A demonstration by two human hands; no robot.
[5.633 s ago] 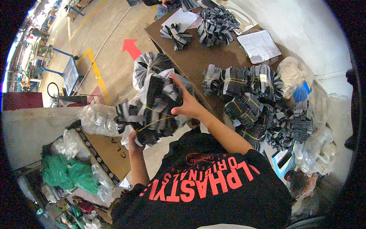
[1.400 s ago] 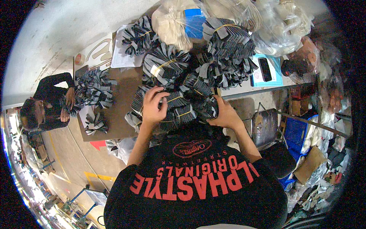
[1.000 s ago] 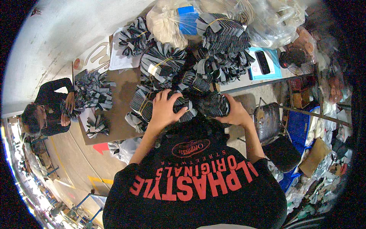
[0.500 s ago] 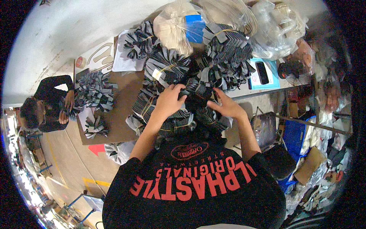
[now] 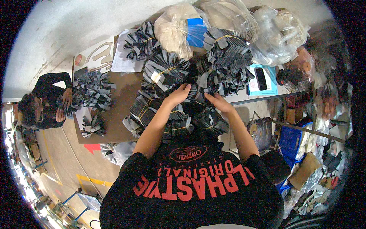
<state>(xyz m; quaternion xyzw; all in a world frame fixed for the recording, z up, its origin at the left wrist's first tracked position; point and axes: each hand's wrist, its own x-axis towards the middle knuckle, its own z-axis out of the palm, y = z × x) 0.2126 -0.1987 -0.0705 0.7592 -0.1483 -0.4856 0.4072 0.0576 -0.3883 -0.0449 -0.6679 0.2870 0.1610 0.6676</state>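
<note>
In front of me is a pile of black and grey fabric strips, several of them in bundles tied with yellow bands. My left hand (image 5: 178, 95) is closed on the left side of a small stack of fabric strips (image 5: 193, 91) in the middle of the pile. Opposite it, my right hand (image 5: 221, 102) grips the edge of a loose bunch of fabric strips (image 5: 204, 89), fingertips partly hidden among the dark pieces. A banded bundle (image 5: 166, 70) lies just beyond my left hand, and another banded bundle (image 5: 143, 108) sits under my left forearm.
Clear bags of cream material (image 5: 173, 32) line the back. To the right are a phone (image 5: 261, 79) on a blue folder (image 5: 271, 91) and a small fan (image 5: 291, 77). At the left, a co-worker (image 5: 49, 99) handles strips beside a loose heap (image 5: 93, 89) on the brown table (image 5: 124, 89).
My hands have come closer in on the strips at the middle of the pile. The right hand, spread apart before, has moved left and closed on the bunch.
</note>
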